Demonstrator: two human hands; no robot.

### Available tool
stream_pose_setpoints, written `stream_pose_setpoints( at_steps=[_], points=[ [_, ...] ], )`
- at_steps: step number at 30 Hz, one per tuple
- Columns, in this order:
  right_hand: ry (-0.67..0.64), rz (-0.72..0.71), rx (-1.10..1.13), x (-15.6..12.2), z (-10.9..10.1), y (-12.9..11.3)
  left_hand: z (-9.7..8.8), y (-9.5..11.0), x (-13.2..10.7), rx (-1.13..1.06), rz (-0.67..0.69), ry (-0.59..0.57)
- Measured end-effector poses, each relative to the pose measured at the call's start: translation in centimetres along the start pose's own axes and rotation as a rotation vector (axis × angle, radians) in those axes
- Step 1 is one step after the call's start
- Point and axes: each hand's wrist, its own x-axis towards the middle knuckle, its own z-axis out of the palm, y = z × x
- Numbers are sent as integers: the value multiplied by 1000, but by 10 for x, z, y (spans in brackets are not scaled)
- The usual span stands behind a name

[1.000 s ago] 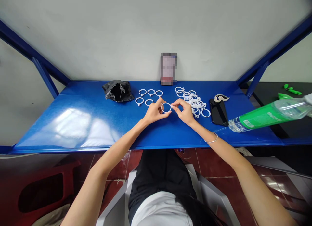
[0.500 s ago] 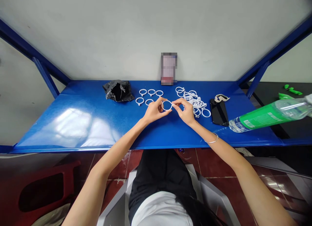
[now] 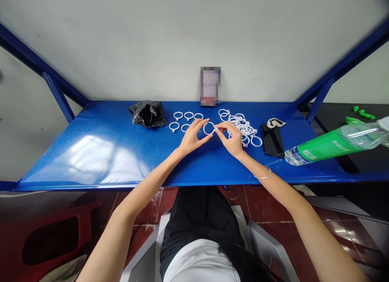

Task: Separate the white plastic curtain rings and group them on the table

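A white curtain ring point(image 3: 203, 129) with a small eyelet is raised between my two hands, above the blue table point(image 3: 188, 172). My left hand point(image 3: 193, 137) curves around its left side, index fingertip at the upper rim and thumb at the lower. Thumb and index finger of my right hand point(image 3: 230, 138) pinch the ring's right side at the eyelet, hiding part of it. Behind my left hand, several similar rings point(image 3: 178, 112) lie in two rows, partly covered by the fingers. A loose heap of white rings point(image 3: 240, 120) lies beyond my right hand.
A torn black plastic bag point(image 3: 147, 114) sits at the back left. A blurred-out upright device point(image 3: 210, 87) leans on the wall. To the right are a black phone point(image 3: 272, 142), a whitish curled strip point(image 3: 276, 122) on it, and a green-labelled bottle point(image 3: 331, 144).
The held ring has shifted very slightly right. My left fingers have opened a little wider around it, while my right hand keeps its pinch.
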Motion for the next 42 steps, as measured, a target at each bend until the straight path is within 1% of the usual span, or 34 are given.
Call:
stream_pose_setpoints(
  at_steps=[4, 8, 13, 19, 24, 28, 32, 42],
  points=[
    [2, -18, -5, 0, -1, 0, -1, 1, -1, -7, 43, 6],
    [-6, -35, 20, 0, 0, -1, 0, 2, -1, -3, 58, -2],
    [-35, -43, 44, 0, 0, -1, 3, 0, -1, -56, 87, 4],
    [-103, -40, 61, 0, 0, -1, 7, -3, -1, -151, 3, -52],
    [-157, -36, 86, -1, 2, 1, 8, 3, -1, -301, -77, -86],
    [-152, -30, 123, -2, 2, 3, 8, 7, 0, -414, -130, -96],
    [-162, -9, 129, -2, 2, 2, 9, 7, 0, -487, -172, -108],
    [-144, -7, 124, -3, 1, 0, 9, 9, -1, -525, -217, -132]
  ],
)
